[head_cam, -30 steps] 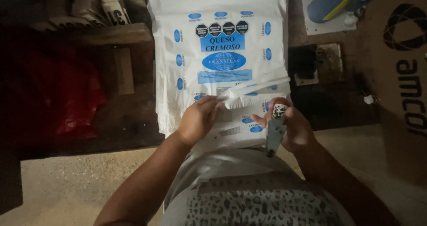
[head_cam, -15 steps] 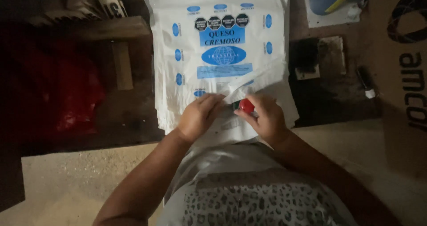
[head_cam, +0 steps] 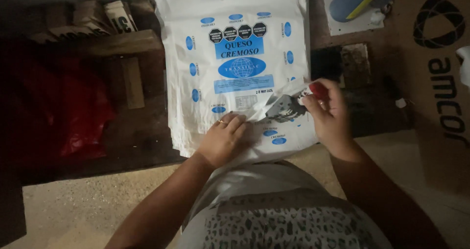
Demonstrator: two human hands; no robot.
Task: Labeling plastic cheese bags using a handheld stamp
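On the dim wooden bench [head_cam: 137, 48], near its front edge, we note the right hand [head_cam: 329, 113] has shifted right, gripping a small grey hand stamp [head_cam: 285, 109]; the left hand [head_cam: 225, 137] lies flat on the white printed plastic bags [head_cam: 235, 77].

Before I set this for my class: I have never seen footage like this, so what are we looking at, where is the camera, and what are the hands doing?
There is no machine here, only a person's two bare hands. The camera is worn on the person's head and looks down, so the arms enter from the bottom and the patterned shirt shows below. On the dark surface lies a stack of white plastic bags printed in blue. The left hand rests flat on the lower edge of the top bag, pressing it down. The right hand grips a small hand stamp, grey with a red top, set against that bag. To the left lies something red; to the right stands a brown cardboard box.
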